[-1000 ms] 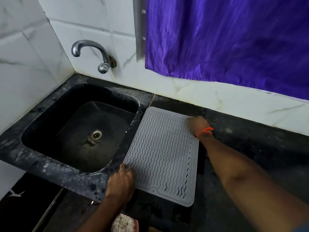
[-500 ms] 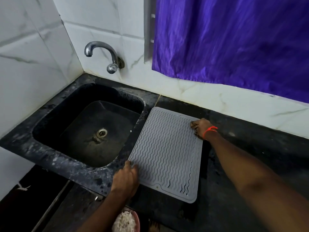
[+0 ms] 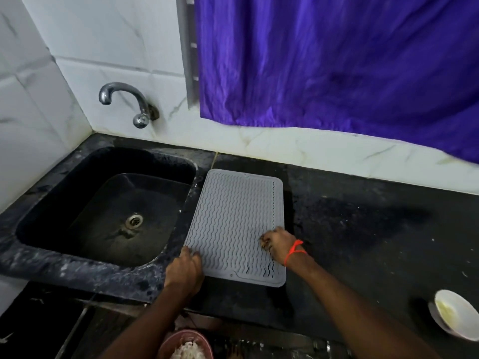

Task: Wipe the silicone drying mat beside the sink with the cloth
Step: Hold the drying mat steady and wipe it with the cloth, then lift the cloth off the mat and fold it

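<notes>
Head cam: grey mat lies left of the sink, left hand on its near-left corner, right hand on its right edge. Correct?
Not quite. In the head view the grey mat lies right of the sink, not left. The rest holds: the left hand rests on its near-left corner and the right hand on its right edge.

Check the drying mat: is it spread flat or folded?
Spread flat. The drying mat lies on the counter with all four corners down, beside the sink.
</notes>
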### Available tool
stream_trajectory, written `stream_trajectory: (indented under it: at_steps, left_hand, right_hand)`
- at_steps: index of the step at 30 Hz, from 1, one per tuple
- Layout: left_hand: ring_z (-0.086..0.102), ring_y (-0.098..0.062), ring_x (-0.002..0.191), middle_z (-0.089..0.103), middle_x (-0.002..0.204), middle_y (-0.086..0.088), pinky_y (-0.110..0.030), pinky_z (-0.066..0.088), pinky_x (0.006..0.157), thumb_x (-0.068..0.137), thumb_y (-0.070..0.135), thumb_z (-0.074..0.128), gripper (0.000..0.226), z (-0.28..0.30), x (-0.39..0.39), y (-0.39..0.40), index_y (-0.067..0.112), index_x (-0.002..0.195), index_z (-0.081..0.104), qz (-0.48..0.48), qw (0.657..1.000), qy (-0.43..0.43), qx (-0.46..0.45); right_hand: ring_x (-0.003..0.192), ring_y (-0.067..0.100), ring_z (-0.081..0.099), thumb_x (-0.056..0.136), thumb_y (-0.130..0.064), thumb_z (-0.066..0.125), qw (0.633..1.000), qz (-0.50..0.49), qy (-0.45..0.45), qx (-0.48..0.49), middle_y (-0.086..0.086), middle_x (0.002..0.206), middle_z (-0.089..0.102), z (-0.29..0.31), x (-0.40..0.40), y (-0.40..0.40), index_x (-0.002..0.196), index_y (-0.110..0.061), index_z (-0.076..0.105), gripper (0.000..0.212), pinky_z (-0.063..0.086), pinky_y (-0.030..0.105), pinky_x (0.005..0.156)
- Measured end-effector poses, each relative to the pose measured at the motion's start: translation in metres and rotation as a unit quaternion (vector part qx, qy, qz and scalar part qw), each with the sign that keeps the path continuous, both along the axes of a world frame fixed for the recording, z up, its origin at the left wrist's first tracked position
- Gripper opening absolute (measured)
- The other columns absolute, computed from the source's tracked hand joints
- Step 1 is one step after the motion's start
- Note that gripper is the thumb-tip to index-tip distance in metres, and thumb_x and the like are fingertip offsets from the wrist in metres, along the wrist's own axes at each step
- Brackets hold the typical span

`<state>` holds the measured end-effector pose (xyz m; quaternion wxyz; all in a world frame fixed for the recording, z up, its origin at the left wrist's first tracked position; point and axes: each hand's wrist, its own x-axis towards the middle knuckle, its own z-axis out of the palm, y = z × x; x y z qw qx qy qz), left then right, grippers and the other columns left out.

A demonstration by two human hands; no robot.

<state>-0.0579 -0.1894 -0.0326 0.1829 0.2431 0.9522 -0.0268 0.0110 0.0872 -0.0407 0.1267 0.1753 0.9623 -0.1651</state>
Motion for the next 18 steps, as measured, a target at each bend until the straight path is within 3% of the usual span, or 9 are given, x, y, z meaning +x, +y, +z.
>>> stream_trajectory:
  at_steps: [6, 9, 14, 16, 18]
  left_hand:
    - [0.057, -0.034, 0.119, 0.034, 0.15, -0.015, -0.045, 0.049, 0.096, 0.1, 0.023, 0.035, 0.041, 0.006, 0.006, -0.003, 0.015, 0.139, 0.044, -0.006, 1.0, 0.01, 0.005]
    - [0.056, -0.035, 0.121, 0.034, 0.15, -0.015, -0.046, 0.048, 0.097, 0.099, 0.021, 0.037, 0.041, 0.005, 0.01, -0.007, 0.013, 0.138, 0.044, -0.013, 1.0, -0.001, 0.01]
    - [0.049, -0.037, 0.131, 0.031, 0.157, -0.011, -0.046, 0.042, 0.107, 0.101, 0.024, 0.038, 0.042, 0.0, 0.001, -0.018, 0.017, 0.142, 0.045, -0.003, 0.995, -0.058, 0.075]
    - [0.043, -0.034, 0.138, 0.034, 0.157, -0.009, -0.044, 0.036, 0.114, 0.103, 0.024, 0.038, 0.044, 0.0, -0.005, -0.023, 0.017, 0.147, 0.043, 0.019, 0.983, -0.094, 0.154]
    - [0.038, -0.029, 0.141, 0.035, 0.157, -0.007, -0.044, 0.032, 0.117, 0.104, 0.023, 0.04, 0.045, 0.001, -0.003, -0.026, 0.016, 0.148, 0.042, 0.037, 0.966, -0.098, 0.236]
  right_hand:
    - [0.109, 0.027, 0.059, 0.082, 0.001, 0.053, 1.0, -0.017, 0.006, 0.006, 0.003, 0.119, 0.053, -0.006, 0.052, -0.042, 0.119, -0.022, 0.063, 0.045, 0.049, 0.032, 0.1]
    - [0.106, 0.026, 0.059, 0.083, -0.004, 0.06, 1.0, -0.003, -0.008, 0.001, 0.002, 0.117, 0.053, -0.003, 0.065, -0.051, 0.115, -0.022, 0.065, 0.038, 0.05, 0.031, 0.096]
    - [0.091, 0.01, 0.068, 0.085, -0.025, 0.066, 0.989, -0.069, 0.037, -0.127, -0.006, 0.101, 0.072, 0.023, 0.075, -0.054, 0.09, -0.025, 0.076, 0.011, 0.055, 0.018, 0.081]
    - [0.088, 0.008, 0.07, 0.084, -0.026, 0.063, 0.932, -0.195, 0.134, -0.276, -0.007, 0.093, 0.076, 0.038, 0.077, -0.061, 0.086, -0.027, 0.077, 0.014, 0.052, 0.012, 0.075]
    - [0.09, 0.019, 0.07, 0.088, -0.007, 0.051, 0.798, -0.322, 0.222, -0.459, 0.003, 0.094, 0.076, 0.048, 0.079, -0.069, 0.094, -0.015, 0.075, 0.026, 0.055, 0.024, 0.077]
